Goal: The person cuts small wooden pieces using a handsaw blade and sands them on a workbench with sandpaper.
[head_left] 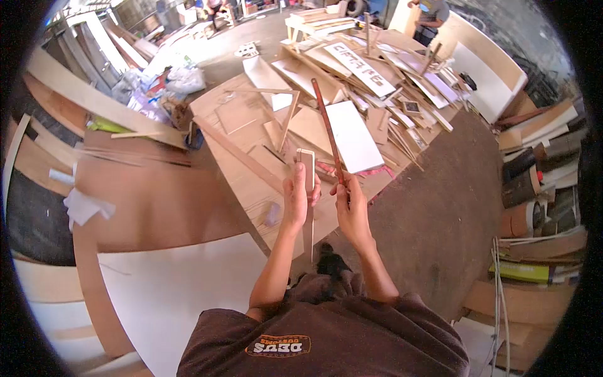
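My left hand is closed around a narrow wooden strip with a pale edge and a rounded top end. The strip stands roughly upright and runs down below the hand to a thin lower end. In my right hand is the lower end of a long, thin, reddish-brown bar, which points up and away. It looks like a rusty file, though its surface is too blurred to be sure. The bar and the strip are side by side and apart. Both hands are in front of a plywood-topped table.
Wood offcuts, a white panel and a lettered white board are piled on the table. A large white sheet lies at left. Stacked boards line the right side. Another person stands at the far right, and plastic bags lie far left.
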Demonstrator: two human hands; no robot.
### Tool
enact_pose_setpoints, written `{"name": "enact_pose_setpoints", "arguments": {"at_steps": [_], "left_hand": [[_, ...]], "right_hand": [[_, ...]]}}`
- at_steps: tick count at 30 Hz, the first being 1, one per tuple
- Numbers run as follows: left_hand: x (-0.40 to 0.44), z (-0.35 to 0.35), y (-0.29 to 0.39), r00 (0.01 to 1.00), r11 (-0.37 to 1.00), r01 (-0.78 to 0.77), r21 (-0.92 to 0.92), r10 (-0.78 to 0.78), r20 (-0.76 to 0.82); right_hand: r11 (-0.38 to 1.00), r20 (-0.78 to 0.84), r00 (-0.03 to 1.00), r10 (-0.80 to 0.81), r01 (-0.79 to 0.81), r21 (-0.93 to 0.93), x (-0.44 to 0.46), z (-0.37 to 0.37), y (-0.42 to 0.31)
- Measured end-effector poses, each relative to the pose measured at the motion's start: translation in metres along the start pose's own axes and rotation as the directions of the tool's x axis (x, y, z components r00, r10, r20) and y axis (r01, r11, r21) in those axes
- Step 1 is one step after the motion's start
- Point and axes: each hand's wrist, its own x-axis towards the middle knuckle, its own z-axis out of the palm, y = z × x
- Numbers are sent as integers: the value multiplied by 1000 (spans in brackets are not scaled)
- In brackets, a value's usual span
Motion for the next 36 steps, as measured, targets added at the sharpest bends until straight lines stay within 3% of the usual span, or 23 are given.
{"name": "enact_pose_setpoints", "arguments": {"at_steps": [8,13,15,16,19,27,30,33,36], "left_hand": [[33,49,19,981,998,37,43,-44,188],[65,87,23,964,995,-100,-6,98,247],[79,90,16,945,993,-116,23,103,309],[83,91,13,929,991,-121,49,96,358],[88,99,6,935,992,-122,35,103,338],[99,76,-11,893,995,-81,63,44,449],[98,58,11,867,990,-98,97,37,497],[108,38,15,826,987,-91,130,2,564],[106,27,28,803,997,-70,36,35,594]], "right_hand": [[990,-114,988,102,-89,113,32,-32,-1],[967,-149,973,175,-141,212,60,-56,-8],[955,-140,959,245,-214,205,65,-65,-2],[961,-183,962,203,-160,226,67,-63,6],[939,-203,946,252,-189,286,65,-64,16],[918,-293,895,336,-241,315,61,-45,9],[965,-355,904,240,-183,186,63,-25,0],[954,-426,859,285,-212,211,59,-5,-10],[972,-519,823,231,-172,161,58,12,-24]]}}
